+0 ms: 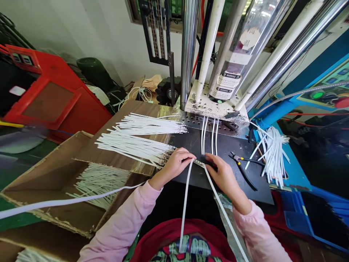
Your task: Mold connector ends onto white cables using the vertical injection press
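Note:
My left hand point(176, 162) pinches the tip of a white flat cable point(185, 203) that runs down toward my lap. My right hand point(221, 172) is closed on the end of a second white cable point(225, 214), its fingers over a small dark piece on the black machine plate point(234, 147). The two cable ends meet between my hands. Just beyond my fingers, several white cables point(209, 134) lie in a row and lead under the white press head point(212, 105).
A fan of cut white cables point(139, 140) lies on cardboard at left, with more in an open cardboard box point(99, 182). Black pliers point(241, 163) and a bundle of white cables point(272, 153) sit at right. A red machine point(51, 94) stands at the far left. Steel columns point(189, 47) rise behind.

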`<state>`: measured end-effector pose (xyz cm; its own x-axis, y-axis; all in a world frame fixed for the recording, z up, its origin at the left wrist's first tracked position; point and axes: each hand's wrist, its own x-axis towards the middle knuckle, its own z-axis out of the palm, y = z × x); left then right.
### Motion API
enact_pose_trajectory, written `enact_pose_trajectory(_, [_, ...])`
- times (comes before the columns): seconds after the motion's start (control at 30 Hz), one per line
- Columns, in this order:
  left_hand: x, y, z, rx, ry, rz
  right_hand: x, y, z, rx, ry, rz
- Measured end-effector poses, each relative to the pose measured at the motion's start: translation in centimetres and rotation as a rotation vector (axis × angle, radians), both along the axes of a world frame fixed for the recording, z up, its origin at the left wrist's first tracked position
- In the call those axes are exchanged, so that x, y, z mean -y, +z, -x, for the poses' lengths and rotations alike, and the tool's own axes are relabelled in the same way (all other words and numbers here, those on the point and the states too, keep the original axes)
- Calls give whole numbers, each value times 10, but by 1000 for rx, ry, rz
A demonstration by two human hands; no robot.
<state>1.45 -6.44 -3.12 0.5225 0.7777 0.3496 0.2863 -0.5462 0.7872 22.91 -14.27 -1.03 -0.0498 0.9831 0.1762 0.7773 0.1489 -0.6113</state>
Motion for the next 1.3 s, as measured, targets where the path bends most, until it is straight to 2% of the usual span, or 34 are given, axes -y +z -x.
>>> enact_pose_trajectory(0.13, [-4, 2, -2, -31, -47, -41, -25, 15, -13, 39, 4, -46])
enact_pose_trajectory(0.3, [-12, 3, -2, -84, -142, -75, -69, 26, -10, 16, 63, -89])
enact_pose_trajectory(0.47, [-12, 14, 1, -234, -202, -167, -121, 22, 13, 74, 130, -28])
enact_pose_trajectory(0.6, [-3, 21, -1, -389, -172, -228, -154, 16, 39, 282, 118, 63])
enact_pose_trajectory(0.7, [-1, 22, -3, -388, -167, -189, -169, 12, 52, 365, 87, 105])
enact_pose_trajectory(0.8, [-11, 27, 2, -317, -149, -103, -178, 10, 58, 417, 81, 129])
enact_pose_trajectory(0.83, [-18, 31, 5, -309, -100, -90, -179, 11, 59, 437, 83, 133])
enact_pose_trajectory(0.9, [-34, 41, 13, -337, 80, -94, -180, 13, 61, 478, 94, 132])
enact_pose_trajectory(0.97, [-51, 52, 21, -416, 288, -123, -177, 18, 60, 519, 101, 117])
enact_pose_trajectory(1.03, [-67, 60, 26, -531, 433, -139, -167, 27, 55, 556, 98, 90])
enact_pose_trajectory(1.1, [-78, 62, 26, -649, 444, -135, -150, 38, 43, 629, 80, 0])
enact_pose_trajectory(1.2, [-87, 54, 17, -705, 322, -149, -117, 55, 6, 742, 0, -267])
enact_pose_trajectory(1.3, [-91, 39, 2, -709, 255, -228, -81, 70, -44, 635, -239, -605])
